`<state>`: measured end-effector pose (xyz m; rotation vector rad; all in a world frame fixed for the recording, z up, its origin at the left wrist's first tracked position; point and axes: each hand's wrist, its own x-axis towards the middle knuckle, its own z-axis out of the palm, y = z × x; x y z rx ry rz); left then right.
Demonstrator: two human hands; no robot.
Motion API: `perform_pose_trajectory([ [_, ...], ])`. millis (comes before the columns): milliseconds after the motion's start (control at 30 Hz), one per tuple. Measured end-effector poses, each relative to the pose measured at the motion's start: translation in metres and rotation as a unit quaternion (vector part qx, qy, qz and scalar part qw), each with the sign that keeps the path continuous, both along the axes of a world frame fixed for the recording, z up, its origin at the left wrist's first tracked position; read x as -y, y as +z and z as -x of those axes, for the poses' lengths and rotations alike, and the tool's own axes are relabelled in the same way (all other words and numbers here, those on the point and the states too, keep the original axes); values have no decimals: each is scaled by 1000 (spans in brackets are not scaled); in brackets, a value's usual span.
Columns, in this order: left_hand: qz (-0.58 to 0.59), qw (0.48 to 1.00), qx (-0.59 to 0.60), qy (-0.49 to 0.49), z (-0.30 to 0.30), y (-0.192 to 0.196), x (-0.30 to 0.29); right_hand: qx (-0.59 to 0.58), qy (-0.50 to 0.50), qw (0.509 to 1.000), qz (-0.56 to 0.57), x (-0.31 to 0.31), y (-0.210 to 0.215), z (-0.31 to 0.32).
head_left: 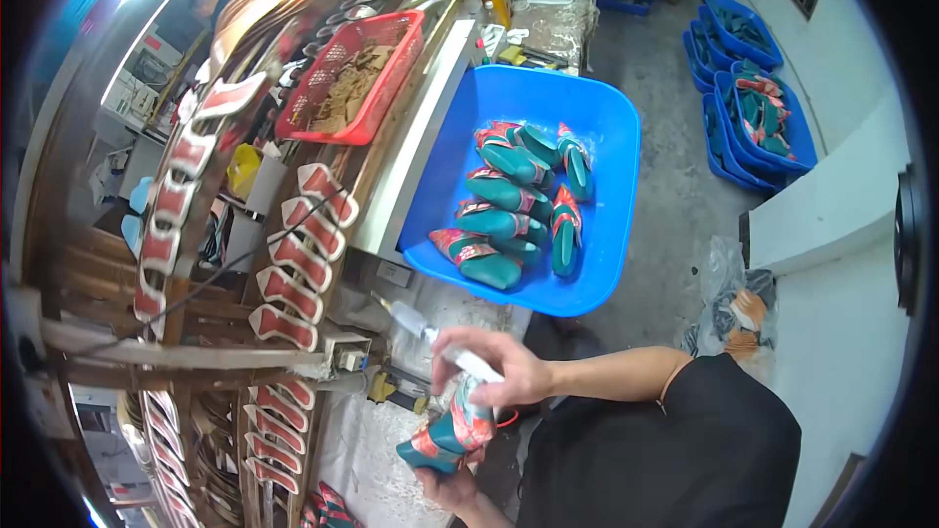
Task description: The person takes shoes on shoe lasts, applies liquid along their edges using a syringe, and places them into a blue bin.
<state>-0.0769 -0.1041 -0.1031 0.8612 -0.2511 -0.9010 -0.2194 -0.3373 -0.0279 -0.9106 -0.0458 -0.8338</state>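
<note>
My left hand (450, 491), at the lower edge, is closed around a teal shoe last (443, 432) wrapped in red and pale patterned upper material. Whether it is one last or a pair pressed together, I cannot tell. Just above it, my right hand (509, 369) grips a slim white wand-like tool (416, 321), with a translucent section and a thin tip pointing up and left, away from the last. The right fingers partly cover the tool and hang close over the patterned material. A blue tub (597, 259) beyond my hands holds several similar lasts (504, 191).
A red basket (406, 59) of brown pieces stands left of the tub. Racks of red-and-white insole-like pieces (293, 274) fill the left side. A bottle of amber liquid (499, 5) stands farther back. Stacked blue tubs (719, 142) and a plastic bag (722, 274) are on the right-hand floor.
</note>
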Motion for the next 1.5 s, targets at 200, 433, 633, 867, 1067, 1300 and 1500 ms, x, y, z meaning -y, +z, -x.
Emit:
perform_pose_trajectory([
  [200,3,991,131,-31,57,38,83,22,-49,996,-76,73,36,58],
  [433,-137,989,36,-35,98,40,136,57,-89,989,108,94,51,70],
  [633,-132,989,-50,-46,88,35,116,115,-74,914,383,37,31,55],
  [867,-66,990,-125,19,78,49,116,37,61,981,183,69,19,81],
  [1067,-72,995,-64,28,69,72,101,21,202,979,-5,125,35,109],
  [1300,-149,748,646,25,68,140,121,84,225,971,8,147,83,141],
  [1500,-136,482,865,22,76,200,101,55,335,934,109,152,103,144],
])
